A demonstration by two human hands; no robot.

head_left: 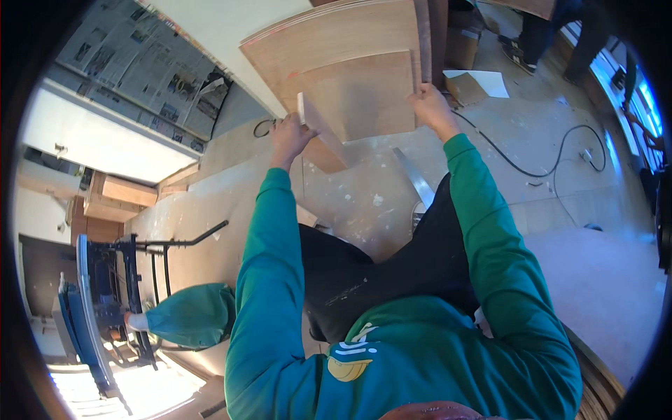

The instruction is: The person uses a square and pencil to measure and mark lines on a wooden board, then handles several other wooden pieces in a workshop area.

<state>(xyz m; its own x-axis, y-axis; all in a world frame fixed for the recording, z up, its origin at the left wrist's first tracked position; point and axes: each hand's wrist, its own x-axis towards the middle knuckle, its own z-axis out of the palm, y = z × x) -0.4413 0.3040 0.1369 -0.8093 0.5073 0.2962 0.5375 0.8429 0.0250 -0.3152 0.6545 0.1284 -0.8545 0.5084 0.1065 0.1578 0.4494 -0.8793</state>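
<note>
My left hand point(288, 138) is closed on the upper end of a narrow wooden board point(325, 145), which stands tilted on its edge. My right hand point(432, 110) is closed at the right edge of a plywood panel point(364, 94), with its fingertips partly hidden. This panel leans against a larger plywood sheet point(280, 59) behind it. Between my knees and the panels a handsaw point(414, 176) rests with its blade pointing away from me; its handle is partly covered by my leg.
At left stands a table saw point(91, 280) with a green dust bag point(192, 316). A black cable point(518, 166) curls over the dusty floor at right. Another person's legs point(539, 42) show at far right. Stacked wood pieces point(126, 192) lie beside the white cabinet point(105, 136).
</note>
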